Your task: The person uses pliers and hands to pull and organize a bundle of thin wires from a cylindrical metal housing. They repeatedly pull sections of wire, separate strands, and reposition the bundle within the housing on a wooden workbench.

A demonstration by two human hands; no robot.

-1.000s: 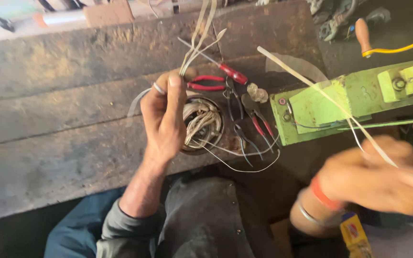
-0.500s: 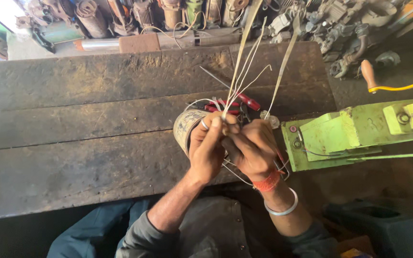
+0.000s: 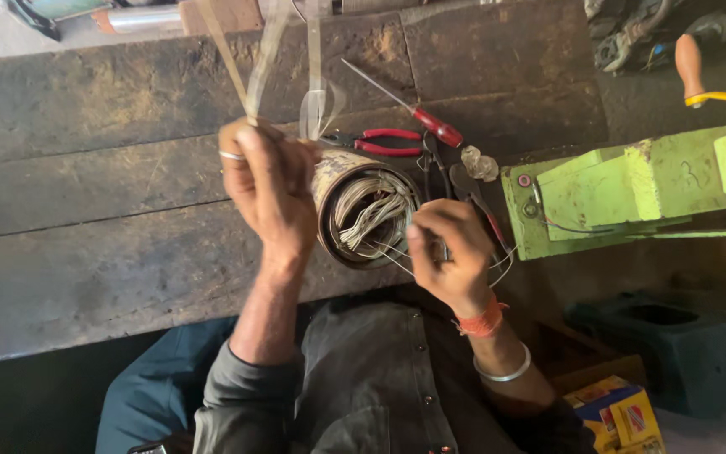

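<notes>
Both hands (image 3: 272, 189) on stator (image 3: 365, 210)

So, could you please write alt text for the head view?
Two bare hands work on a round motor stator with wire windings on a worn wooden bench: the left hand steadies it and holds pale strips, the right hand pinches wires at its rim. Red-handled pliers lie behind.
</notes>
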